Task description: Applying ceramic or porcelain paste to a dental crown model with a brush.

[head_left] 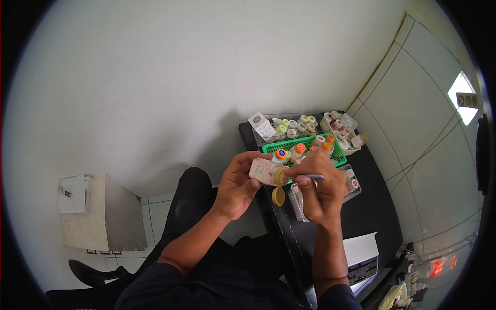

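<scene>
My left hand (238, 187) is closed around a small clear bottle of pale pink powder (262, 171). The bottle is tipped, its mouth toward the right. Its yellow flip cap (278, 196) hangs open below the neck. My right hand (321, 182) is at the bottle's mouth, fingers pinched around a thin pale stick-like tool (314, 176). The tool's far end is hidden by the fingers, so I cannot tell whether it is inside the bottle. Just beyond both hands, a green basket (268, 149) holds several bottles with orange caps.
Behind the basket, a clear tray (257, 137) holds small capped jars. A white basket (352, 150) of jars stands at the back right of the black table (374, 206). Nearer lie a clear container (353, 195) and a white open box (361, 248). A cabinet (85, 227) stands left.
</scene>
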The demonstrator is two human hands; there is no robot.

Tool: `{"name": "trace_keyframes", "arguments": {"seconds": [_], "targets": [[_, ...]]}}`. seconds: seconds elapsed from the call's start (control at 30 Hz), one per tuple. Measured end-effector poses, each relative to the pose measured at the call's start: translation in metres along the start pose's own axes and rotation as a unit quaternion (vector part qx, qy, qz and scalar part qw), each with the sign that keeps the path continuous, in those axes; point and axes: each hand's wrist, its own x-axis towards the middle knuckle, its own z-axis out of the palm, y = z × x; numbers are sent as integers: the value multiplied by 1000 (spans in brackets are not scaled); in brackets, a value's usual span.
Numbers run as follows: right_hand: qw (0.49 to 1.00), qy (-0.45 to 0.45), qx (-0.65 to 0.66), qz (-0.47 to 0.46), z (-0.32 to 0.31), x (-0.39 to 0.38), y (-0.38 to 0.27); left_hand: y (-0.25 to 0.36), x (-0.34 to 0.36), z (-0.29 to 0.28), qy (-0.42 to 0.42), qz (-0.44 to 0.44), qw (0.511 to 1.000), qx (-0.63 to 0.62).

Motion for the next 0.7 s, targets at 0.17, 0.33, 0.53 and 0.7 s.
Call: {"name": "trace_keyframes", "arguments": {"seconds": [0.17,0.33,0.53,0.7], "targets": [[995,70,66,-5,7,-4,4,1,1,1,5,19,1000,-1],[982,57,146,107,9,-7,1,-2,4,-4,-4,19,1000,15],[988,18,138,67,7,-9,14,1,5,-5,-23,11,999,40],[988,23,127,83,5,-9,12,-1,4,-8,-20,13,1000,18]]}}
